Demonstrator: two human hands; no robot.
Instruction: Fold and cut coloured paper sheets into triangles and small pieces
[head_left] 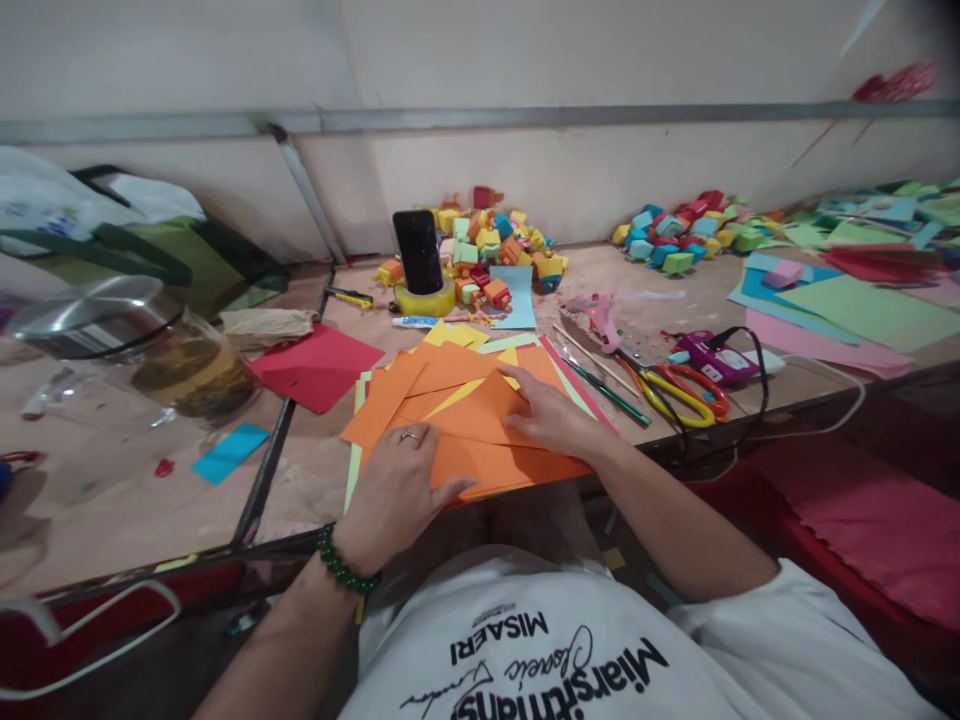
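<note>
A pile of orange paper sheets [480, 462] lies in front of me at the table's near edge, with yellow, green and red sheets showing at its sides. My left hand [397, 480] rests on the pile's left part, fingers on the paper and thumb stretched out to the right. On the right, my right hand [551, 415] touches an orange piece [480, 410] whose corner stands raised, fingers curved over its edge. Whether the fingers pinch that piece is hard to see. Yellow paper [454, 337] sticks out behind the orange sheets.
Behind the pile stand a phone [418, 250] on a tape roll [425, 300] and a heap of folded paper pieces [487, 240]. To the right lie a pink glue gun [600, 315], yellow-handled scissors [679, 395] and a purple device [716, 358]. A glass jar [191, 375] and red paper [319, 368] are left.
</note>
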